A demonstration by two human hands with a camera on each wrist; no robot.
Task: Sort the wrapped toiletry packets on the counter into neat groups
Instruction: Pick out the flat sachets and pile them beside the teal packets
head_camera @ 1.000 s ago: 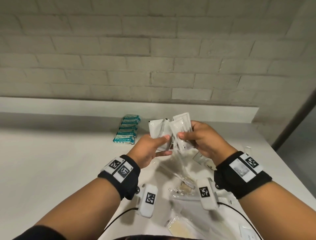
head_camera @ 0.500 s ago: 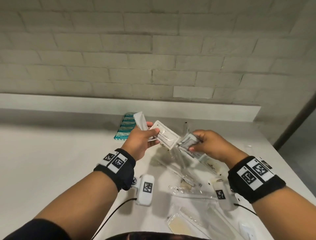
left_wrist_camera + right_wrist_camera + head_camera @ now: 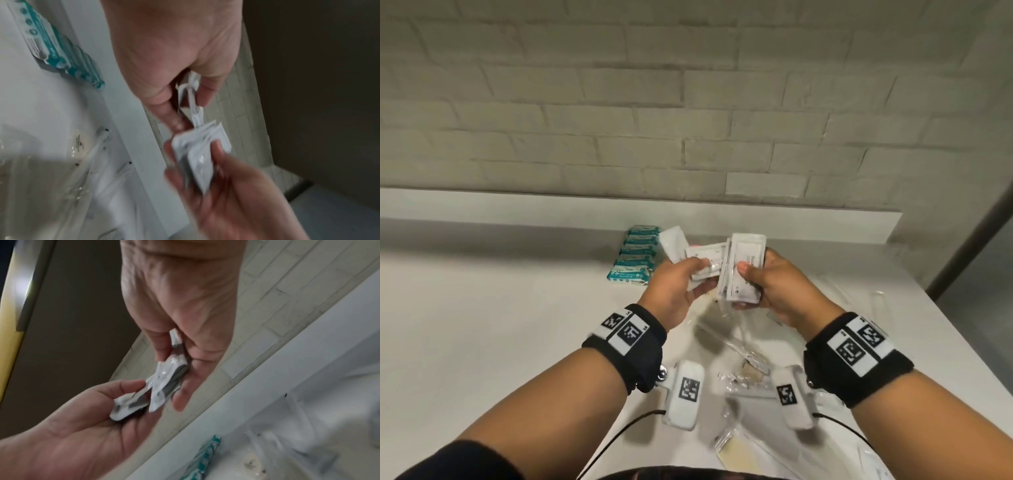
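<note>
Both wrist views are smeared with motion, so the print on the white packets can't be read there. The left hand (image 3: 681, 284) pinches a few white packets (image 3: 702, 260) between thumb and curled fingers; the right hand (image 3: 774, 284) has its grip pressed around a thicker stack (image 3: 744, 270), thumb on the front face. Both lots are held above the worktop (image 3: 482, 325). Half a second ago the hands were apart; now the two bundles meet edge to edge. Only the head view shows the teal packets (image 3: 635, 255) lined up in a row near the back ledge and the clear wrapped items (image 3: 743, 356) scattered beneath the wrists, partly hidden by the hands
</note>
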